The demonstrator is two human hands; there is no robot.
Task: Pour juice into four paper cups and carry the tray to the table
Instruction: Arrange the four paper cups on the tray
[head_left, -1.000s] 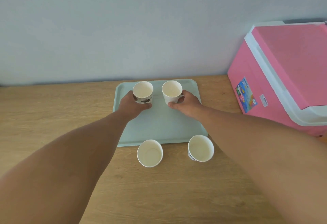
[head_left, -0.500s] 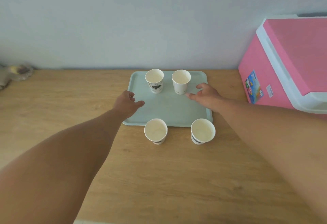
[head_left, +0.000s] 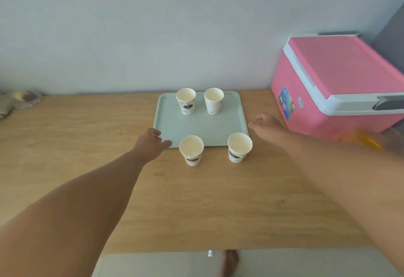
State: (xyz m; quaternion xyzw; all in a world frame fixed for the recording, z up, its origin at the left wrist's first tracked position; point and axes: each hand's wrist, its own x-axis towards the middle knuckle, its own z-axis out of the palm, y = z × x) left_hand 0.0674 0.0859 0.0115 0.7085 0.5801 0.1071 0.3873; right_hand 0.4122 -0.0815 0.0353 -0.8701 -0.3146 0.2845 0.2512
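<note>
Off to the right, a pink cooler point(head_left: 341, 86) with a white rim stands on the wooden counter point(head_left: 196, 200), well clear of the mint-green tray point(head_left: 201, 123). A blurred orange object point(head_left: 363, 140) shows just in front of the cooler; what it is cannot be told. At the far left edge lies some crumpled clutter point(head_left: 20, 100). The tray lies flat, its long axis running away toward the wall. Two paper cups point(head_left: 186, 101) stand upright at its far end, side by side. Two more paper cups on the counter point(head_left: 191, 150) stand upright just before its near edge, mouths up. The left hand point(head_left: 150, 145) hovers at the tray's near left corner, loosely spread and holding nothing. The right hand point(head_left: 267, 126) hangs beside the tray's right edge, likewise released.
</note>
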